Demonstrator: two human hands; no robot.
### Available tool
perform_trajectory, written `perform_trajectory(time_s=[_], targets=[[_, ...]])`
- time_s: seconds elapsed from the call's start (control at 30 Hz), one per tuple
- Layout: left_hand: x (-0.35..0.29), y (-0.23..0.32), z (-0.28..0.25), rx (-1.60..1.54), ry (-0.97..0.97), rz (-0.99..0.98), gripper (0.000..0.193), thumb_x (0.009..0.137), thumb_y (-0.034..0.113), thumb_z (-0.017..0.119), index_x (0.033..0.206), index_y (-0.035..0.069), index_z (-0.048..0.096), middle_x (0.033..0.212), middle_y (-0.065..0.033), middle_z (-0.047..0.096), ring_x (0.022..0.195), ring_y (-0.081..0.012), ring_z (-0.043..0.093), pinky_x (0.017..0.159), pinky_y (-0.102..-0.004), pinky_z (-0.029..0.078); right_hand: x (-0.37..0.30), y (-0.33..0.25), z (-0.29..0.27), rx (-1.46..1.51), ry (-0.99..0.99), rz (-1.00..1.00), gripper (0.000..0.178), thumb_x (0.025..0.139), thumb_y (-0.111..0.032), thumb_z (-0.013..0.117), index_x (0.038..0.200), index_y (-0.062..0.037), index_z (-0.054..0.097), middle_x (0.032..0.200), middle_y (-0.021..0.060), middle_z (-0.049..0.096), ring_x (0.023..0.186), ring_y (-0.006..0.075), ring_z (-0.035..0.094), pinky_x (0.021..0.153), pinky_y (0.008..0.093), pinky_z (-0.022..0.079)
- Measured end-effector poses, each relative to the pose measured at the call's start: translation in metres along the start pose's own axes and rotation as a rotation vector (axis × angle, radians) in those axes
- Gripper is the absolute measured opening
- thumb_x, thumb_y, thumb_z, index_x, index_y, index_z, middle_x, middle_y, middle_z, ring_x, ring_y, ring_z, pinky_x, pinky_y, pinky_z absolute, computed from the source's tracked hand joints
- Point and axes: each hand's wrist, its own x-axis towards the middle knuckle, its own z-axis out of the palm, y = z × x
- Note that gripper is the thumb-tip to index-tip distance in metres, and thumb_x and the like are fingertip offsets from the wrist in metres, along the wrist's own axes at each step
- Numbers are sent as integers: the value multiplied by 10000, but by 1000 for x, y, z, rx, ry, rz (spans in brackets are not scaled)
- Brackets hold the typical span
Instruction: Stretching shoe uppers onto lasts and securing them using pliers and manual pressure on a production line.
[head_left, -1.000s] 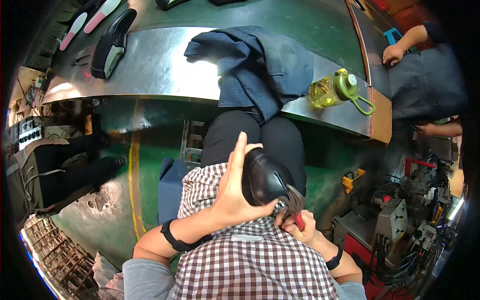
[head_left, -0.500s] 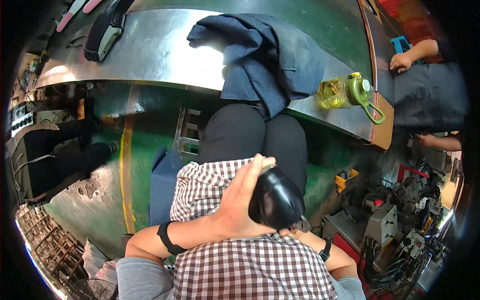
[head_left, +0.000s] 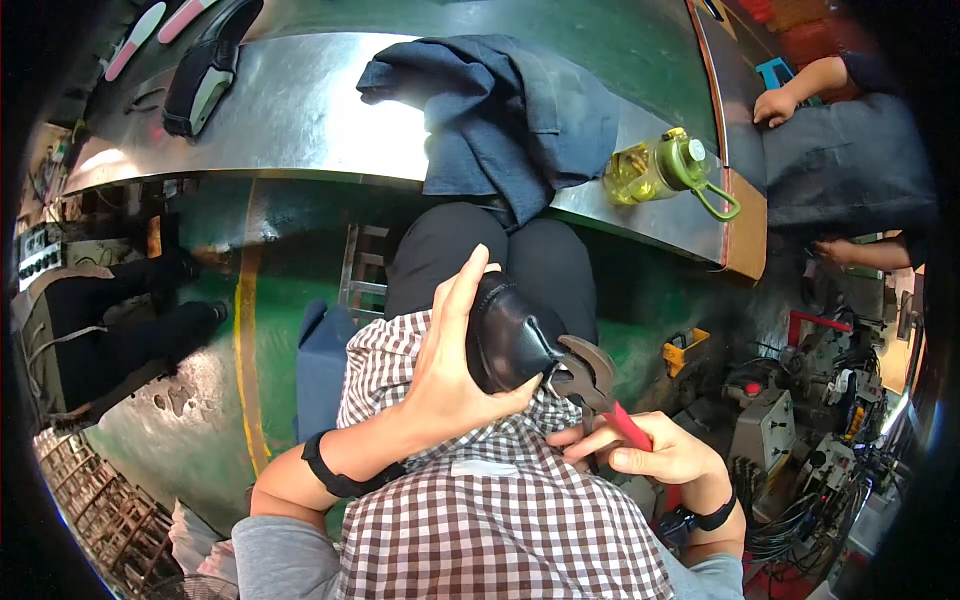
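The desk point(head_left: 290, 110) stands beyond the knees. The shoe point(head_left: 510, 335) is over the lap, just past the checked apron point(head_left: 490, 530), in the left hand point(head_left: 440, 375). Its black skin looks glossy and may slip; its filled-out form suggests a stiff core with some weight, more likely to scuff than break. The left fingers are clamped along its left side, thumb at the near end; that broad flank seems the steadiest hold. The pincers point(head_left: 598, 393) look hard and dense, their head at the shoe's near right edge; whether they bite, I cannot tell. The right hand's point(head_left: 665, 450) fingers are wrapped on the red handle point(head_left: 628, 425), probably its best grip.
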Motion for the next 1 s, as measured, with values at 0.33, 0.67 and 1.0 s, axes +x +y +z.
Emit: perform_trajectory(time_s=[0.33, 0.67, 1.0], targets=[[7, 3, -2, 83, 1, -1, 1196, 638, 106, 866, 1556, -12, 109, 1349, -217, 446, 1216, -318, 486, 1031, -400, 410, 9, 10, 14, 13, 113, -70, 337, 1014, -178, 544, 1248, 54, 611, 1384, 198, 554, 1285, 276, 525, 1096, 396, 387], [-2, -2, 2, 47, -17, 87, 1382, 566, 102, 895, 1545, -28, -71, 1361, -260, 452, 1218, -368, 519, 1019, -431, 438, 61, 100, 9, -424, 489, -550, 337, 941, -323, 676, 832, -6, 648, 679, 35, 645, 537, 145, 596, 552, 280, 475], [-8, -10, 7, -22, 71, 120, 1397, 501, 210, 957, 1530, -75, 57, 1374, -271, 490, 1189, -415, 547, 978, -449, 479, 77, 100, 8, -493, 573, -695, 431, 935, -396, 665, 836, 23, 661, 710, 86, 671, 589, 196, 664, 560, 292, 511]])
